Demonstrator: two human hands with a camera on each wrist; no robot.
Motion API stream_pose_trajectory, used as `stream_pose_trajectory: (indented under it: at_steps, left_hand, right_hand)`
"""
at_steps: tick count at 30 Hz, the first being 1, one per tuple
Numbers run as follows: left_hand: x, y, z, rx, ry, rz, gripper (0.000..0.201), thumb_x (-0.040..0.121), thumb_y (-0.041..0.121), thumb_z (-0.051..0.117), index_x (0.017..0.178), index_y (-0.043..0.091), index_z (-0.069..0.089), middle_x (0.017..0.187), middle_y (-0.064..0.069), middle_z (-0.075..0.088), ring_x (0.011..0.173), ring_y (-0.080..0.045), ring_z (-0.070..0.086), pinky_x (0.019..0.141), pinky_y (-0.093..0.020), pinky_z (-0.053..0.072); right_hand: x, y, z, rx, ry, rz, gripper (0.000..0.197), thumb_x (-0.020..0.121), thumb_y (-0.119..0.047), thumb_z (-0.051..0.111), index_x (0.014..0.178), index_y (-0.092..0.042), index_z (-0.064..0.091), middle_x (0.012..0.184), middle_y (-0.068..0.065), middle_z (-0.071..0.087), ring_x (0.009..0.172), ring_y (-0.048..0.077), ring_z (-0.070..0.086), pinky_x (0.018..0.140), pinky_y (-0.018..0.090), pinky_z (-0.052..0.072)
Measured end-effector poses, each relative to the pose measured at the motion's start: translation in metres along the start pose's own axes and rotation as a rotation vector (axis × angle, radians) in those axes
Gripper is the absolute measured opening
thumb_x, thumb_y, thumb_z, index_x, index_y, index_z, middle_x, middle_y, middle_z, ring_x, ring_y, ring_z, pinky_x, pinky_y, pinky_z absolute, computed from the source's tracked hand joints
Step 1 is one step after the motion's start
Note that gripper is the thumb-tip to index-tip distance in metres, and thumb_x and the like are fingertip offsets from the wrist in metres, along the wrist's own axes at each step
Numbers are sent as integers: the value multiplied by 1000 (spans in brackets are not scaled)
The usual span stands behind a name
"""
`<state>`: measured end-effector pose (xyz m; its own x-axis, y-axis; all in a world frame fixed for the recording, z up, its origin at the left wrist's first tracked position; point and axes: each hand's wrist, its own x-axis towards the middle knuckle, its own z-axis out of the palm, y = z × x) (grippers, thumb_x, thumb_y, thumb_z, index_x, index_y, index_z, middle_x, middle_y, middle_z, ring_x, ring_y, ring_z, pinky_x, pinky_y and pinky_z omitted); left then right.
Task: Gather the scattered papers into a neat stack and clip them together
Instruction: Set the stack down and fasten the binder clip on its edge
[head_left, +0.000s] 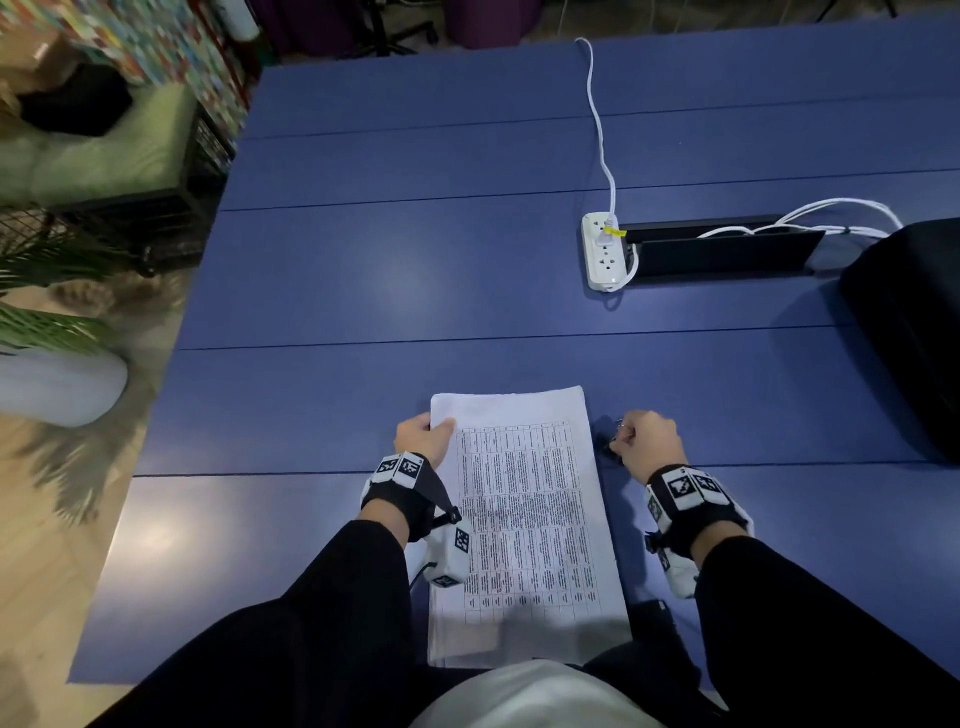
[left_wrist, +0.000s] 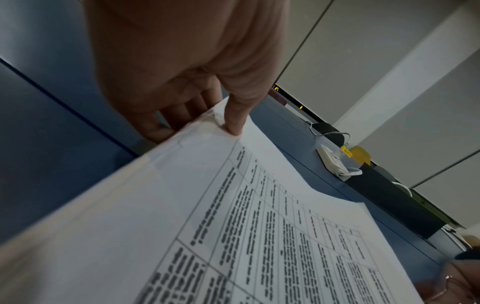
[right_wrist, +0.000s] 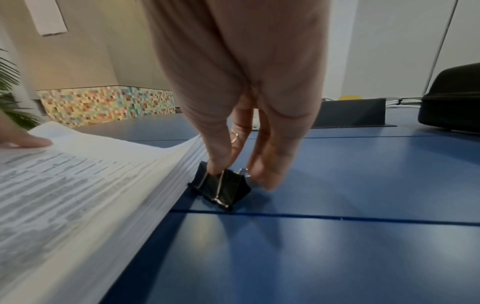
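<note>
A thick stack of printed papers (head_left: 524, 519) lies on the blue table (head_left: 363, 291) right in front of me, its edges roughly squared. My left hand (head_left: 431, 428) grips the stack's far left corner. In the left wrist view that hand (left_wrist: 200, 129) has its thumb on top of the papers (left_wrist: 259, 226) and its fingers curled under the edge. A black binder clip (right_wrist: 226, 187) stands on the table against the right edge of the papers (right_wrist: 78, 174). My right hand (right_wrist: 239, 174) pinches the clip between thumb and fingers. From the head view the right hand (head_left: 623, 439) mostly hides the clip (head_left: 604, 441).
A white power strip (head_left: 602, 249) with a plugged-in cord sits mid-table beside a black cable slot (head_left: 727, 252). A black case (head_left: 909, 322) stands at the right edge. Off the table's left side are a white plant pot (head_left: 57, 384) and a crate.
</note>
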<state>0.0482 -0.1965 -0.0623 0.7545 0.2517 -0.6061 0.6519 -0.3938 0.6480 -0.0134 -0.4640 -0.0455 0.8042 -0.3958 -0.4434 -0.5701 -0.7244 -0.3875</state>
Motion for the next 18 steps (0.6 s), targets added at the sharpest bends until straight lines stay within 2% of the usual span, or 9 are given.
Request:
stream_pose_trajectory:
  at_steps: [2,4,7,9,11,14,16,18]
  left_hand:
    - [-1,-2,-3,-10,-3,7,11,81,20,62,71,15,64,76,-6,63,72,-25,60,76,-34,53]
    - [-4,-1,-4,-29,-10,13,13,82,19,62,69,19,65,79,-6,67,77,-27,64,82,-38,55]
    - [-8,0,-5,-60,-16,20,20,82,18,62,63,22,63,79,-7,68,78,-28,65,84,-43,56]
    - [-11,1,-5,-79,-15,23,20,82,19,63,62,22,63,79,-8,69,77,-28,65,83,-44,56]
    - [-12,4,-7,-97,-29,13,17,79,19,64,62,21,65,79,-9,71,79,-30,67,82,-44,57]
    - [-6,5,-8,-106,-73,7,14,67,25,67,57,15,67,74,-9,71,74,-29,67,81,-47,56]
    - [5,2,-6,-88,-105,22,23,57,33,67,64,12,70,77,-11,73,74,-30,69,82,-52,56]
    - [14,-1,-2,-83,-121,39,36,52,42,67,72,11,69,83,-12,75,81,-32,72,81,-53,57]
  right_hand:
    - [1,-1,0,-16,-19,-16,31,80,-7,66,58,-15,46,105,17,55,88,36,59,79,35,50]
    - [1,-4,-1,-30,-55,-19,39,81,-8,64,56,-21,37,108,17,51,93,37,58,84,34,48]
    - [1,-9,-4,-68,-141,-20,34,81,-7,56,57,-20,35,93,12,55,104,34,53,85,31,46]
    - [1,-12,-7,-28,-185,-10,29,79,-8,56,58,-18,40,83,10,57,101,32,57,78,30,47]
    - [3,-12,-10,9,-194,0,23,78,-12,60,61,-18,46,84,9,61,96,30,60,72,27,46]
    - [5,-10,-12,33,-178,11,15,76,-19,68,81,-15,55,99,11,64,93,27,62,70,25,45]
    - [7,-9,-15,8,-198,33,31,75,-23,71,101,-11,59,110,13,63,100,28,61,75,24,44]
    - [9,-10,-20,-28,-205,51,44,75,-26,73,113,-8,59,116,14,62,107,28,59,81,26,44]
